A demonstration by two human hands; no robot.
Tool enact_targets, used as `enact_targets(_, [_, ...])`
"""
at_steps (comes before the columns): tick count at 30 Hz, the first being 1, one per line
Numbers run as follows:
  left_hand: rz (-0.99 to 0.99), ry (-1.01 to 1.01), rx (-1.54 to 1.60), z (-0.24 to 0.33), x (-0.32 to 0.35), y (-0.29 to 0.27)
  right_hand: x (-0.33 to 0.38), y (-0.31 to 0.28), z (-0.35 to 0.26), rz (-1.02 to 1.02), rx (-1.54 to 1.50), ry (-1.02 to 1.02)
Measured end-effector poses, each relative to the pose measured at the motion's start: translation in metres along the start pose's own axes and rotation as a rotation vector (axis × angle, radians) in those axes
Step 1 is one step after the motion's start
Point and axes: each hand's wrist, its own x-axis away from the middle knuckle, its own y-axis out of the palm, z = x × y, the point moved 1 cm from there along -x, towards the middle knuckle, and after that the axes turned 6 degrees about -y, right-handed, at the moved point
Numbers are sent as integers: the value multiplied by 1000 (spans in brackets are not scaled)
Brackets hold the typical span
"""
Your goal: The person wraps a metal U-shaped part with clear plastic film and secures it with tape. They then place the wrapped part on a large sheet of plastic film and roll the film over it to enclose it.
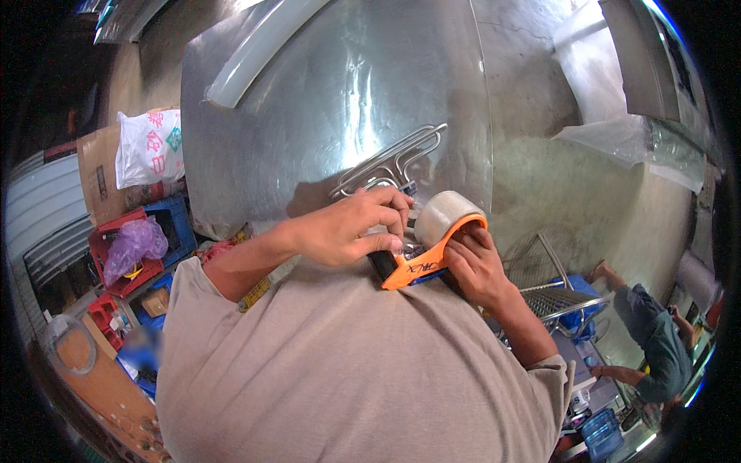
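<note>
My right hand is wrapped round an orange tape dispenser with dark marks on its side. A wide roll of clear packing tape sits on the dispenser. At the dispenser's dark front end is my left hand, its fingers curled and its thumb bent in toward them. What lies between those fingers is hidden, though shiny film shows just beside the thumb. Beyond my hands, a bent metal tube part with several parallel bars rests on the shiny sheet-covered surface.
A rolled translucent sheet lies at the far left of the surface. Left of me stand a white printed sack, a red crate and a purple bag. On the right are a metal rack and another person.
</note>
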Motion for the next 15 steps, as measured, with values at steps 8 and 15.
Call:
enact_targets(8, [-44, -91, 3, -1, -5, -4, -1, -1, 5, -43, -48, 5])
enact_targets(15, [-173, -345, 371, -38, -18, 7, 0, 2, 13, -76, 2, 2])
